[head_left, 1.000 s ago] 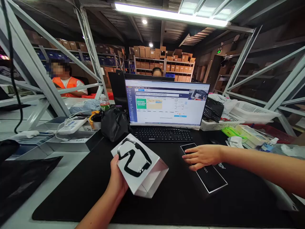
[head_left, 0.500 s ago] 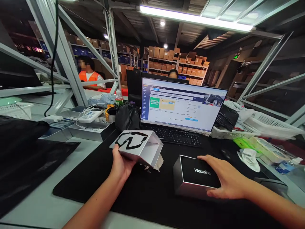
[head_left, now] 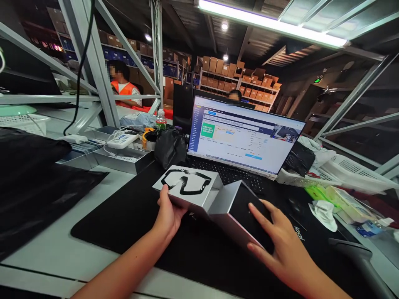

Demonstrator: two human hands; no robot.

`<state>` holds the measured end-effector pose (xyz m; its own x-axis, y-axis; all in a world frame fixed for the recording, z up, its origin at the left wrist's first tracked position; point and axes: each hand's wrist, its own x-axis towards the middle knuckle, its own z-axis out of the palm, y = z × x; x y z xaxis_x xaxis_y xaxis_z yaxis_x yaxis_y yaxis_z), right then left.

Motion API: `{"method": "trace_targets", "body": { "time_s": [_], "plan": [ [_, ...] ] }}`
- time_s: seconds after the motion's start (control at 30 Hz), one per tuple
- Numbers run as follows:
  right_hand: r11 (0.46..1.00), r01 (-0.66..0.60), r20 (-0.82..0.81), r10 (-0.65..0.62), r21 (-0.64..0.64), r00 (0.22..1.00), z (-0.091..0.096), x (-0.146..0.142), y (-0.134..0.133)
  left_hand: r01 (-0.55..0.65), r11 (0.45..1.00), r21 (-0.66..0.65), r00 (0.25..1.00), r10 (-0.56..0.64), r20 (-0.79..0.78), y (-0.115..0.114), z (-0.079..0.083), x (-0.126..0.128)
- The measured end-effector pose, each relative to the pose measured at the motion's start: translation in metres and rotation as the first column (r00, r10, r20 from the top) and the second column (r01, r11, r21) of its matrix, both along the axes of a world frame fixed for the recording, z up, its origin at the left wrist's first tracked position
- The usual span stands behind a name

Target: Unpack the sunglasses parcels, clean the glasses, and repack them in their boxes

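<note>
My left hand [head_left: 170,211] grips a white and silver box sleeve [head_left: 187,182] from its near left side. A thick black outline is printed on the sleeve's top, and its right end faces the other box part. My right hand [head_left: 277,236] is wrapped round a silver box with a black top [head_left: 229,222], fingers lying across the black face. This box is tilted, its far left end meeting the sleeve's right end. Whether the box end has entered the sleeve I cannot tell. Both parts are over a black desk mat [head_left: 124,220].
Behind the hands stand a keyboard [head_left: 249,178] and a lit monitor [head_left: 240,133]. A black plastic bag [head_left: 170,149] is left of them. On the right are a mouse [head_left: 296,205], a grey handheld device [head_left: 352,249] and white baskets [head_left: 352,166]. A person in an orange vest [head_left: 126,89] sits beyond.
My right hand has lifted and tilted the black-topped box and brought it left against the sleeve. The sleeve sits slightly farther right in view, and the camera has shifted a little.
</note>
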<state>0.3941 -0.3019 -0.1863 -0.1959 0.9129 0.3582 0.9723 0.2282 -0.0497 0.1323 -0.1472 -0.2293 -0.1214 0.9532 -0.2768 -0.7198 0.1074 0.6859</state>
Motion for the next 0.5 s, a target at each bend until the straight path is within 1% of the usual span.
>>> {"method": "trace_targets", "body": {
  "time_s": [0.1, 0.2, 0.27, 0.33, 0.43, 0.5],
  "plan": [
    [0.998, -0.004, 0.082, 0.009, -0.070, 0.997, -0.002, -0.008, -0.003, -0.043, 0.999, 0.011, 0.995, 0.044, -0.089, 0.001, -0.009, -0.001],
    [0.994, 0.015, 0.116, -0.002, -0.108, 0.993, -0.004, -0.011, -0.011, -0.024, 1.000, 0.019, 0.987, 0.026, -0.155, -0.002, -0.016, 0.001],
    [0.988, 0.030, 0.114, -0.013, -0.151, 0.993, -0.006, -0.010, -0.017, 0.008, 1.000, 0.012, 0.982, -0.005, -0.191, -0.007, -0.019, 0.003],
    [0.974, 0.043, 0.097, -0.022, -0.222, 0.995, -0.008, -0.008, -0.023, 0.038, 0.999, 0.002, 0.974, -0.037, -0.225, -0.011, -0.020, 0.006],
    [0.938, 0.062, 0.057, -0.045, -0.340, 0.997, -0.007, -0.004, -0.028, 0.072, 0.997, -0.010, 0.961, -0.072, -0.268, -0.014, -0.022, 0.011],
    [0.916, 0.064, 0.023, -0.060, -0.395, 0.998, -0.003, -0.003, -0.027, 0.069, 0.998, -0.010, 0.957, -0.069, -0.282, -0.015, -0.022, 0.013]
  ]
}}
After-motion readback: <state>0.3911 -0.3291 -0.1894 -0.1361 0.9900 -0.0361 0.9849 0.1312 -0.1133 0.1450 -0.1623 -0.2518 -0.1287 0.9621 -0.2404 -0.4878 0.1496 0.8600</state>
